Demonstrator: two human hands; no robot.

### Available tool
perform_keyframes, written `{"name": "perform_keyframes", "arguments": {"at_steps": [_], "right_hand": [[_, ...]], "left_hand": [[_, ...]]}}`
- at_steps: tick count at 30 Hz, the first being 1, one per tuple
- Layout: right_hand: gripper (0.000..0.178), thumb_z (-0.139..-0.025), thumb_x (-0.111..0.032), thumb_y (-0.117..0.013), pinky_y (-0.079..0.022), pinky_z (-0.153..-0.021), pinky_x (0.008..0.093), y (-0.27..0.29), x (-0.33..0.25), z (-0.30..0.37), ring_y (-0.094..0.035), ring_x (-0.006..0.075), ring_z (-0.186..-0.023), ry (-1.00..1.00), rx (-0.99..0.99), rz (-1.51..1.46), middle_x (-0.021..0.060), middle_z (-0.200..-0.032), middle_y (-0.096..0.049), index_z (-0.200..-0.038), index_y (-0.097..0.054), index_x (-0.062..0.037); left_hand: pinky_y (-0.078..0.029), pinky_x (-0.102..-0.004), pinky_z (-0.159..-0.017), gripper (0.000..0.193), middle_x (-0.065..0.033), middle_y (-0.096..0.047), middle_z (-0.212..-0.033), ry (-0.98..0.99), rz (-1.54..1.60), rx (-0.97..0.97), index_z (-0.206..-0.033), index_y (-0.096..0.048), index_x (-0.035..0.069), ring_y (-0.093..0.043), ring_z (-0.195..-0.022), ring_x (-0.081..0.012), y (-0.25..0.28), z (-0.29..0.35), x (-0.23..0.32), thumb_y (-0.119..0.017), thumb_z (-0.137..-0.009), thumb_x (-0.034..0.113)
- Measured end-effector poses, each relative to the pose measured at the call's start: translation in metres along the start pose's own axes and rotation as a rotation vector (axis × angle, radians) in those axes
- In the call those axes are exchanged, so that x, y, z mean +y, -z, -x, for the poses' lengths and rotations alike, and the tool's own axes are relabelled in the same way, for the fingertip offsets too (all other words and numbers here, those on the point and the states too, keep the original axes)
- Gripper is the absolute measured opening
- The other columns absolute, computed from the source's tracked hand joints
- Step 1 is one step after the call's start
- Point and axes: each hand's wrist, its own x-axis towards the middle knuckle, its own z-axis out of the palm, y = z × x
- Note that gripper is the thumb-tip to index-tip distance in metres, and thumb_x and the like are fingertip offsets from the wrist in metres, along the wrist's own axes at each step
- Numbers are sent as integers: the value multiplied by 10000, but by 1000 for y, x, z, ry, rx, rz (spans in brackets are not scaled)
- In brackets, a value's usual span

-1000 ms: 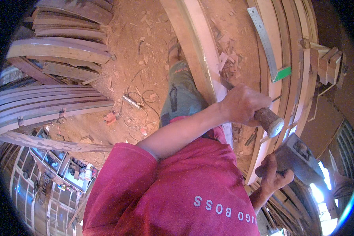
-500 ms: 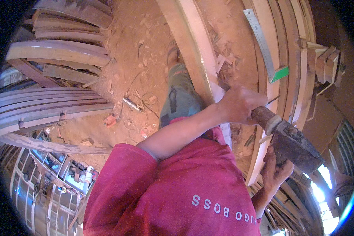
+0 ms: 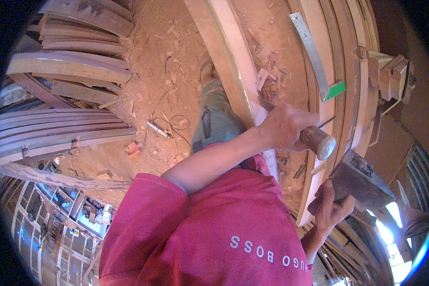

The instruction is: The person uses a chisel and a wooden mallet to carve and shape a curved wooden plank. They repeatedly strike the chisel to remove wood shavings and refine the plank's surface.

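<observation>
My left hand (image 3: 285, 126) is closed around a chisel (image 3: 318, 142). Its thick, rounded handle end sticks out to the right of the fist. On the other side, a short stretch of dark blade reaches toward a long wooden beam (image 3: 231, 62); the fist hides where the tip meets it. My right hand (image 3: 332, 209) grips a wooden mallet (image 3: 362, 181) with a dark, blocky, worn head. A small gap separates the mallet head from the chisel's end. The beam runs from the top of the view down to my lap.
A try square with a green stock (image 3: 335, 90) lies on long boards (image 3: 341, 57) at the right. Curved timbers (image 3: 66, 64) are stacked at the left. Wood chips, a cord and a power strip (image 3: 158, 128) litter the dirt floor, near an orange-red object (image 3: 133, 148).
The mallet head, which was against the chisel's handle end, has drawn away to the right, leaving a gap. My left hand keeps its hold on the chisel. The view has shifted slightly.
</observation>
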Motion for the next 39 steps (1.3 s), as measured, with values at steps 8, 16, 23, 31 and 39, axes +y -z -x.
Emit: {"name": "perform_keyframes", "arguments": {"at_steps": [8,16,23,31,39], "right_hand": [[178,-894,-100,-658,-454,-487,265,-2,13,1,-567,151,-519,66,45,-89,88,-662,-599,-947,-549,31],[232,-850,-109,-702,-466,-511,266,-7,6,-2,-570,139,-546,12,35,-144,79,-706,-613,-981,-568,28],[196,-896,-97,-652,-443,-466,255,-10,8,-4,-565,152,-501,81,9,-108,97,-640,-597,-986,-528,26],[277,-827,-113,-722,-478,-535,261,-5,11,-5,-585,132,-580,-22,-2,-112,73,-758,-624,-1014,-567,20],[300,-810,-104,-730,-486,-542,263,-7,10,-5,-590,136,-579,-38,-15,-128,75,-765,-625,-1023,-557,17]], "left_hand": [[-469,-421,-534,334,-80,-564,-645,-1,-27,-19,-762,-547,127,-621,-628,-317,19,-22,12,-788,-570,256],[-458,-427,-517,305,-82,-557,-626,17,-10,-20,-743,-533,123,-611,-600,-322,18,-20,4,-774,-591,231],[-473,-443,-518,333,-88,-581,-625,18,-16,-9,-760,-529,128,-621,-597,-331,19,-20,5,-798,-605,250],[-470,-432,-542,366,-83,-574,-640,8,-53,-33,-790,-573,128,-623,-631,-320,27,-23,1,-802,-516,208],[-468,-429,-541,369,-98,-568,-637,1,-36,17,-783,-571,122,-623,-634,-325,25,-24,-1,-810,-513,202]]}}
